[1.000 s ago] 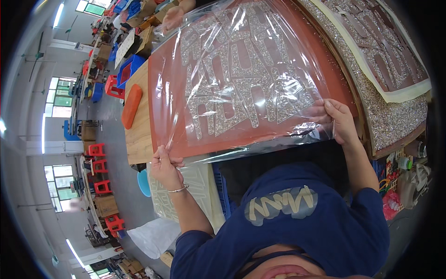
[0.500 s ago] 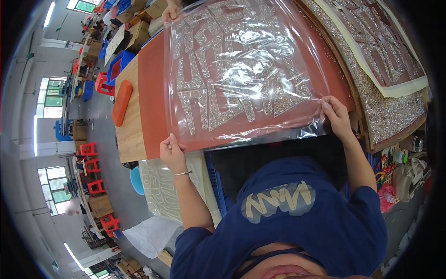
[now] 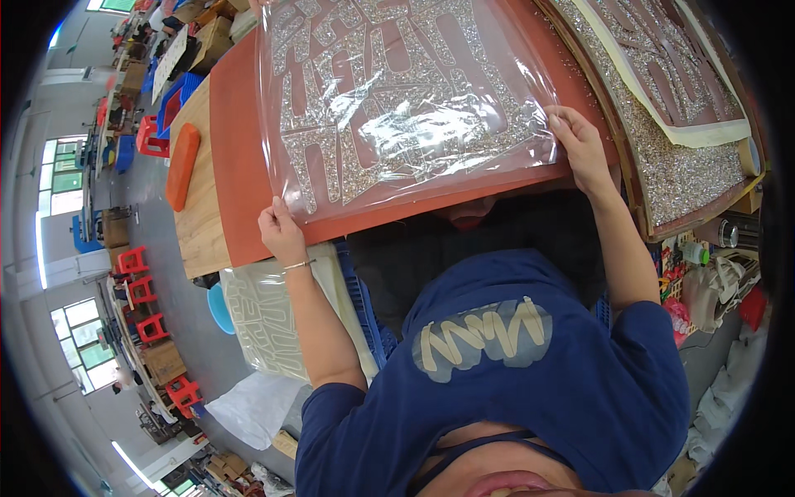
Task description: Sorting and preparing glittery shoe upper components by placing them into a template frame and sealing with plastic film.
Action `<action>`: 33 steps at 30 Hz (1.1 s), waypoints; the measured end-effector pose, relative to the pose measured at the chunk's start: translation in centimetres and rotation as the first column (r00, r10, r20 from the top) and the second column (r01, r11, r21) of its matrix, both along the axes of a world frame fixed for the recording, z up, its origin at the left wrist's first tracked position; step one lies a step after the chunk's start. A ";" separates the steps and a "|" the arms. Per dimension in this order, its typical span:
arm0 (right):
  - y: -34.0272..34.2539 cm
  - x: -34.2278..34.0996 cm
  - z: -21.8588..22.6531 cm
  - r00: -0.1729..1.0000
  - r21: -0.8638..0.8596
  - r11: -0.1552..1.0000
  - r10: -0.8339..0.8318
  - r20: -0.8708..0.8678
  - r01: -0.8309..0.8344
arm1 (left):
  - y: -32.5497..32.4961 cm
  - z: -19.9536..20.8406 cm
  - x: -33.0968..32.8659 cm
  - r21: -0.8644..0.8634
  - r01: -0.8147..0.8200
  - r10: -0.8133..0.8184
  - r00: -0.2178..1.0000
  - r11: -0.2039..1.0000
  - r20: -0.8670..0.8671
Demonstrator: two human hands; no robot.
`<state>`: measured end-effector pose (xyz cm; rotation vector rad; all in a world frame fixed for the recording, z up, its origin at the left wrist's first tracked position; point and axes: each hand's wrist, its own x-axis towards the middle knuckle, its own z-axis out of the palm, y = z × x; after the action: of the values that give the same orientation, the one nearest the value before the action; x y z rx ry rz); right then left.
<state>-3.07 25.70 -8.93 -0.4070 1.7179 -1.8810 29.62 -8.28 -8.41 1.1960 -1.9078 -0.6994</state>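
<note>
A large clear plastic film (image 3: 489, 153) lies over the red mat (image 3: 236, 166) on the table, with glittering rhinestone letter shapes (image 3: 364, 108) under or on it. My left hand (image 3: 281, 232) pinches the film's near left corner between thumb and fingers. At the near right corner, my right hand (image 3: 580, 149) grips the film the same way. Glare hides part of the lettering. Another person's hand (image 3: 256, 5) barely shows by the film's far left corner, cut off by the picture's upper edge.
To the right stands a tray of loose rhinestones (image 3: 687, 186) with a pale-edged stencil sheet (image 3: 704, 132) on it. An orange, elongated object (image 3: 183, 166) rests on the wooden tabletop (image 3: 195, 224). Below left are another lettered sheet (image 3: 261, 315) and a blue basin (image 3: 220, 308).
The film has shifted away from me, and the mat's near edge now shows below it. Both my hands moved with it, still gripping. The other person's hand has mostly left the picture.
</note>
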 end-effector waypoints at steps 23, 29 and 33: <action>-0.1 0.5 -1.2 0.960 -0.109 0.993 -0.077 -0.271 0.049 | 0.3 -2.4 -0.2 -0.102 -0.009 -0.017 0.969 0.995 -0.247; 0.2 1.8 -1.1 0.920 -0.048 0.997 -0.081 -0.384 0.067 | 0.3 -1.9 -0.2 0.021 -0.021 0.028 0.920 1.000 -0.390; 0.0 1.6 -1.0 0.933 -0.037 0.991 -0.130 -0.336 0.125 | -0.4 -2.2 -0.2 0.072 0.024 0.011 0.895 0.997 -0.446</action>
<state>-1.44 25.69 -9.91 -0.6722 1.9944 -2.0075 29.39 -8.65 -10.62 0.9697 -1.5103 -0.9657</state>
